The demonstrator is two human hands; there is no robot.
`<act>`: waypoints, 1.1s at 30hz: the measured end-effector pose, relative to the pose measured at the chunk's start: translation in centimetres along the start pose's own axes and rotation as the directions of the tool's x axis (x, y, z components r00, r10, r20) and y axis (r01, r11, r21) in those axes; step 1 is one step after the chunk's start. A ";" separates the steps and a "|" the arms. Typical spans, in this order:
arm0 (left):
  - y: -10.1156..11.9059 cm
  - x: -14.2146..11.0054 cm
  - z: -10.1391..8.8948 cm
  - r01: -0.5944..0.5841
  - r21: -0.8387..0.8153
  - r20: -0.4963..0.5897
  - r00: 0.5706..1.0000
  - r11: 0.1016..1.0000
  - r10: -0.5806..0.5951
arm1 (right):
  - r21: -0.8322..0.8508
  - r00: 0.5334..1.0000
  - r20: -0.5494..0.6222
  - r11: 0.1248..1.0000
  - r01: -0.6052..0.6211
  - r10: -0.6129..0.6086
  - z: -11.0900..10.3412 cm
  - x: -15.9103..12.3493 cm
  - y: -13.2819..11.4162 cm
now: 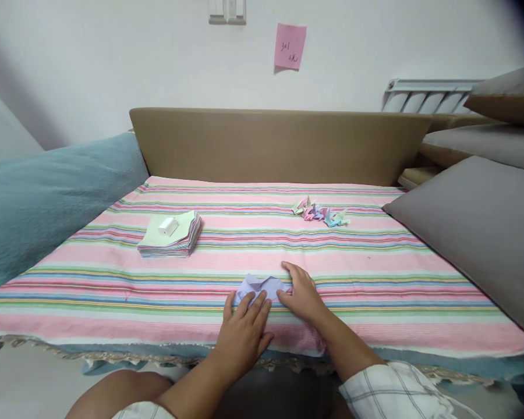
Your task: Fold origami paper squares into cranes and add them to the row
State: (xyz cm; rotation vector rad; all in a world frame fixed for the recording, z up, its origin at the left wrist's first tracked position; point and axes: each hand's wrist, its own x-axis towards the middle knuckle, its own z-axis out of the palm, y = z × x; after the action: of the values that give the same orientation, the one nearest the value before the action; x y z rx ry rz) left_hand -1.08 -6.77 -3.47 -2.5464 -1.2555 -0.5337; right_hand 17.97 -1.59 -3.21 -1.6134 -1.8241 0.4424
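- White checked sleeves (393, 389) and a bare knee (122, 391) sit closest to me, at the seat's front edge.
- From there the person's left hand (243, 337) reaches out, palm down, fingers a little spread, fingertips laid on the near edge of a lilac paper (268, 286); it presses rather than pinches.
- Opposite, the right hand (303, 295) has its thumb at the paper's right end, the forefinger held well away from it, so that grip stands wide.
- That paper, partly folded with a raised, uneven far edge, lies on a striped cloth (113, 279), between the two hands.
- Farther off to the left, a stack of coloured sheets (170, 241) carries a small white block (168, 226) on top.
- Beyond the right hand, small folded paper figures (318, 213) in pink, purple, blue and pale green huddle together.
- Grey cushions (475, 233) lean in on the right; a blue-green armrest (61, 198) flanks the left.
- Behind it all rises a brown backrest (279, 145), then the wall with a pink note (290, 46), light switches (227, 10) and a white radiator (432, 99).
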 end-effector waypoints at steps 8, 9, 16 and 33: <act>-0.1 -0.1 0.1 0.002 -0.043 -0.001 1.000 0.999 -0.002 | 0.094 1.000 0.003 0.996 -0.010 0.010 -0.1 0.4 1.2; -0.1 -0.1 0.0 0.001 -0.039 -0.002 1.000 0.999 -0.001 | 0.118 1.000 0.011 0.993 -0.013 0.012 -0.3 0.5 1.3; -0.1 0.0 -0.1 -0.012 -0.048 -0.006 1.000 0.999 0.012 | 0.296 0.991 0.135 0.954 -0.044 0.004 -2.1 0.7 1.9; -0.2 0.0 0.1 0.003 -0.060 0.007 1.000 0.998 -0.002 | -0.028 0.990 -0.053 0.991 0.131 -0.132 -1.4 -0.1 0.2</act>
State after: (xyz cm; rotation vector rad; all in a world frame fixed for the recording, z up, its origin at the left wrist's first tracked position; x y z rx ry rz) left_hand -1.21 -6.64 -3.58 -2.5977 -1.2637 -0.5718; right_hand 19.05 -1.91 -2.37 -1.4952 -1.8872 0.3150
